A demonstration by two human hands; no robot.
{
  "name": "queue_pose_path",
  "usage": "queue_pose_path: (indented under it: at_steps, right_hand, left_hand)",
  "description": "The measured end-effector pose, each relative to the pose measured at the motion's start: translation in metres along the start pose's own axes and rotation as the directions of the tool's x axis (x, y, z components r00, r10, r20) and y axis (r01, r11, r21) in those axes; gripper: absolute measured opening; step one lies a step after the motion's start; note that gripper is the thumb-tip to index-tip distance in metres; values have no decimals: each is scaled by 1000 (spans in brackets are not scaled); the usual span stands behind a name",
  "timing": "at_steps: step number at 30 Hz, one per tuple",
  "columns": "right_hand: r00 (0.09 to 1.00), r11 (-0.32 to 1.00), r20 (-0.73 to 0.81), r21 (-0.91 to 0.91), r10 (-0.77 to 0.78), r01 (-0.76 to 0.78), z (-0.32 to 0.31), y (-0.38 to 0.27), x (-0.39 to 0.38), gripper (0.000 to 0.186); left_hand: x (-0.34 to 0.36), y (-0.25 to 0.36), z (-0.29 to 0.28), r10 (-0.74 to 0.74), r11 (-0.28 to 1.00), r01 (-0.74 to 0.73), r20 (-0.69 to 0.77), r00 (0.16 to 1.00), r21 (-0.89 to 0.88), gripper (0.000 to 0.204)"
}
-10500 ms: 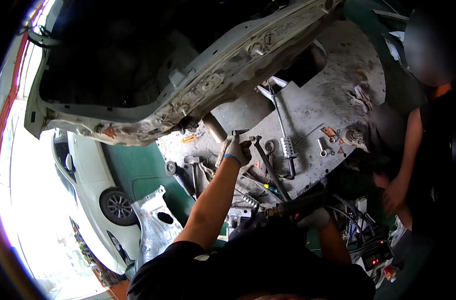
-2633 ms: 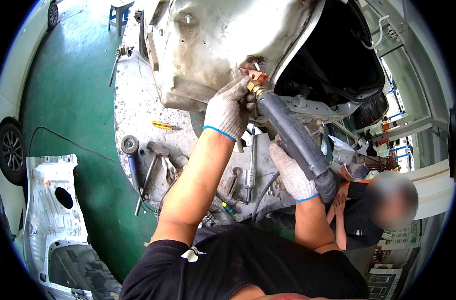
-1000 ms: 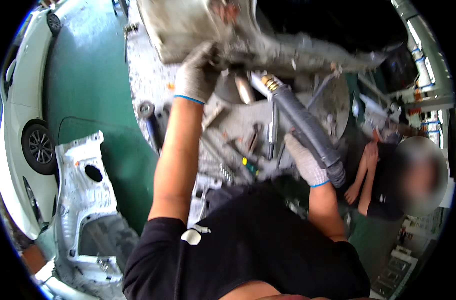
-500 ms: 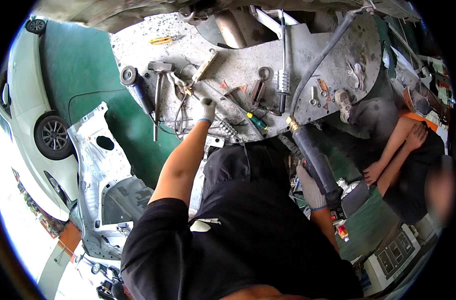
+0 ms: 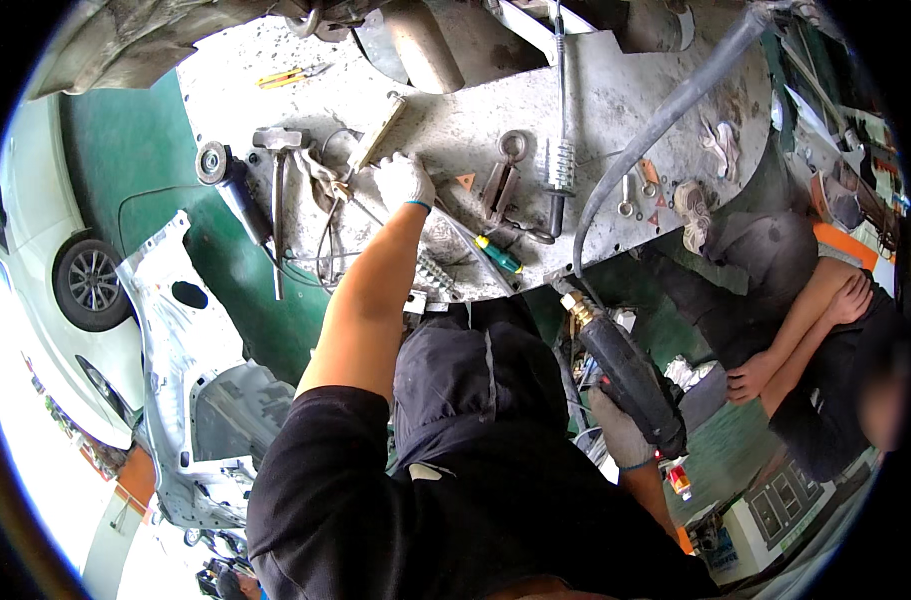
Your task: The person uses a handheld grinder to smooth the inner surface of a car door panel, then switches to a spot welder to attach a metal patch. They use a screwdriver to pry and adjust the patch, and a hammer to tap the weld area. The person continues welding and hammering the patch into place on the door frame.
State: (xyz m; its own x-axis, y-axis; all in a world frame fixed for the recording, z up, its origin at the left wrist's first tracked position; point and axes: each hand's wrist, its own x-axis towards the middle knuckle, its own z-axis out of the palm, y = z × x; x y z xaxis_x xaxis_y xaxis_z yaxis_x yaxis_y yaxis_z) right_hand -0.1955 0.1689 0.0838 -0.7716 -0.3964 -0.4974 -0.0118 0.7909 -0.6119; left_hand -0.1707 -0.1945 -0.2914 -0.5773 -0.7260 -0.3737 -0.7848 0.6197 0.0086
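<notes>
Black tool point(image 5: 627, 372) with a brass end point(image 5: 578, 308) sits at four o'clock in my view, gripped by my gloved right hand point(image 5: 618, 428). My gloved left hand point(image 5: 405, 181) is at eleven o'clock over the metal table point(image 5: 455, 122), fingers bent; I cannot tell whether they hold anything. A grinder point(image 5: 239, 195) lies at ten o'clock, a yellow-and-green handle point(image 5: 499, 254) between one and two.

On the grey, round-edged metal table point(image 5: 455, 122) before the person point(image 5: 455, 490), the blue cylindrical grinder point(image 5: 241, 203) lies leftmost, a long-handled steel hammer point(image 5: 279, 139) right of it, a slim yellow-handled hand tool point(image 5: 283, 77) beyond. At the near edge lies a green-and-yellow screwdriver point(image 5: 498, 254). Left, off the table: the pierced silver metal panel point(image 5: 172, 345); right, a black brass-tipped cylindrical tool point(image 5: 627, 372).
</notes>
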Motion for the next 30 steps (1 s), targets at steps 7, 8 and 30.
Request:
queue_pose_path:
  at_steps: [7,8,30]
  right_hand:
    - [999,984,32,-176,4,2,8,29,-6,33]
    - [999,983,38,-183,15,-7,8,24,-3,33]
    - [976,986,145,9,161,-164,14,17,15,33]
  left_hand:
    - [7,6,-4,55,998,-55,24,998,-19,27]
    - [10,5,-6,71,997,-70,25,997,-11,28]
    - [10,-11,-7,340,939,-341,31,940,50,21]
